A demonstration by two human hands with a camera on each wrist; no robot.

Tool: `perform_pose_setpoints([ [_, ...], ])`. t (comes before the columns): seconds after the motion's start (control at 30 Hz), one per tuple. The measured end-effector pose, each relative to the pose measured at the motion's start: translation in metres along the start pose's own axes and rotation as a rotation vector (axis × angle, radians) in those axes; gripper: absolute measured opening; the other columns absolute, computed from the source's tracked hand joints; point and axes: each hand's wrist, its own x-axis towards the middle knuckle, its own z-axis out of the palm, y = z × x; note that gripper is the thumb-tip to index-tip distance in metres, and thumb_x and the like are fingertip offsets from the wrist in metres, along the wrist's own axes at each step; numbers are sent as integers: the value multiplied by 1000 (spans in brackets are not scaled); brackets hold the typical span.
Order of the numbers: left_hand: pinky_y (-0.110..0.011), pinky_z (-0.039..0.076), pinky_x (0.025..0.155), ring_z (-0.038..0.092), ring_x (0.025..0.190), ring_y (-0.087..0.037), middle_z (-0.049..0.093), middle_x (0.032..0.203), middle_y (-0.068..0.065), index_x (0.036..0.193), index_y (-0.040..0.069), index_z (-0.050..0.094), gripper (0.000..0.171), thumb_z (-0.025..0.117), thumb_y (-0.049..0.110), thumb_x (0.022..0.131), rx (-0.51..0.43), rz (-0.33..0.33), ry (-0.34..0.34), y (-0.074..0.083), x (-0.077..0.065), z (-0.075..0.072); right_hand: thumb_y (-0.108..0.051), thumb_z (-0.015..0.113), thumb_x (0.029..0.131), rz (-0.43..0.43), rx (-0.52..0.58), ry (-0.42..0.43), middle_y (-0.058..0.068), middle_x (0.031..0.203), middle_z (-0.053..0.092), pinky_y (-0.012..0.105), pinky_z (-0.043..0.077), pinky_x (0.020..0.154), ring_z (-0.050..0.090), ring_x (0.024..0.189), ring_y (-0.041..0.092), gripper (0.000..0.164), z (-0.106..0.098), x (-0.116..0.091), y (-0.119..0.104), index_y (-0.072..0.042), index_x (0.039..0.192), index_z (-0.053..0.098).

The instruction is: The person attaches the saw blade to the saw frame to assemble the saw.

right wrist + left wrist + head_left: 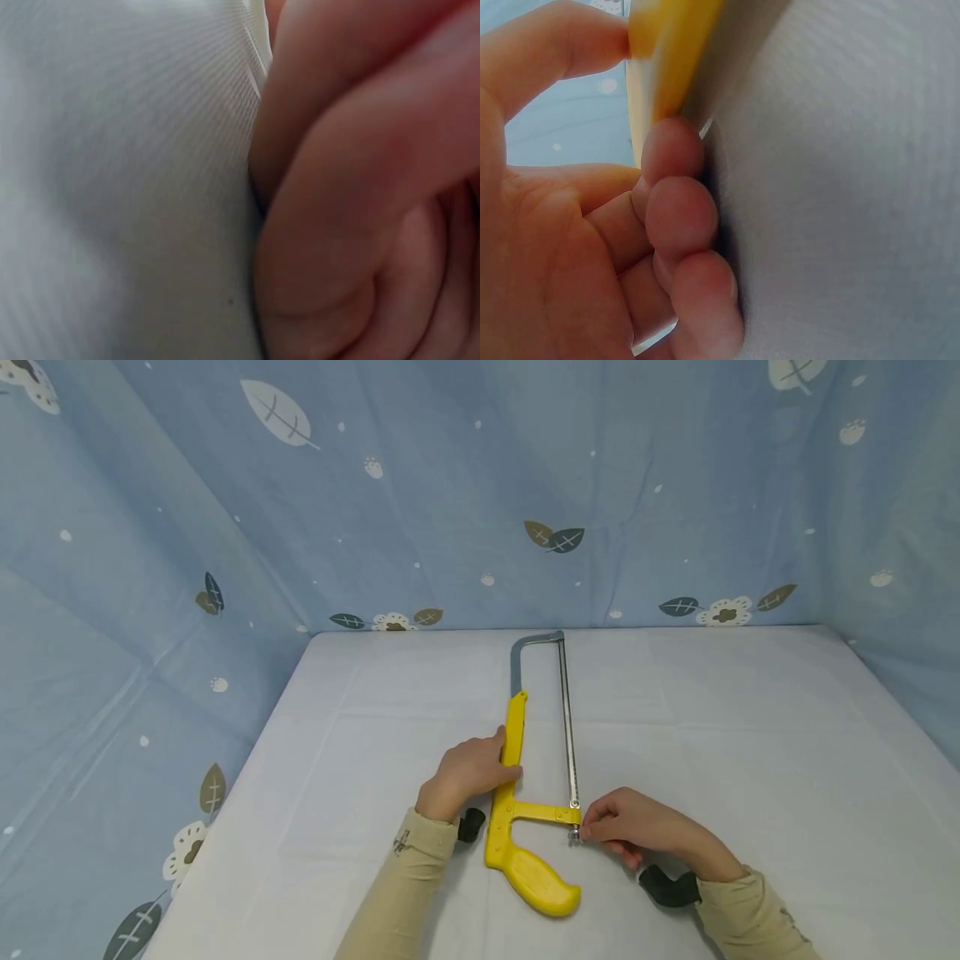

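Observation:
A hacksaw with a yellow handle and frame and a grey front bow lies flat, its handle towards me. Along its right side runs the thin metal blade. My left hand grips the yellow frame above the handle, thumb on top; the left wrist view shows fingertips curled against its lower edge, by the cloth. At the blade's near end, thumb and index finger of my right hand pinch the small metal wing nut. In the right wrist view, curled fingers rest by the cloth and hide the nut.
A white cloth covers the table under the saw. Blue curtains with leaf prints hang behind the far edge and along the sides. Black wrist mounts sit near both sleeves.

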Motion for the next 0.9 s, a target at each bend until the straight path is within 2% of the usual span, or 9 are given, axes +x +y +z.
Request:
perform_pose_setpoints([
  [0.37,-27,36,51,47,62,-14,52,76,2,141,9,28,75,55,43,80,7,-2,-1,1,0,-1,-36,58,84,16,-19,-9,1,47,42,23,35,37,39,34,11,33,3,0,-4,-5,79,64],
  [0.53,-27,35,51,47,60,-14,52,73,1,141,9,27,75,55,43,80,3,1,1,0,0,-1,-39,57,84,33,-53,17,0,46,42,23,33,36,39,33,11,35,7,-1,-8,-5,76,63],
  [0.7,-27,35,50,46,59,-14,51,71,1,141,9,27,75,54,43,80,11,2,-1,-1,0,0,-37,59,83,31,-62,23,1,45,41,23,33,35,39,33,11,39,8,-1,-10,-1,70,58],
  [0.9,-27,35,51,46,59,-14,51,72,1,141,9,27,75,55,42,80,7,-1,-3,0,0,-1,-35,60,83,27,-49,18,0,46,42,23,36,36,40,34,11,31,7,0,-6,-5,76,62],
])
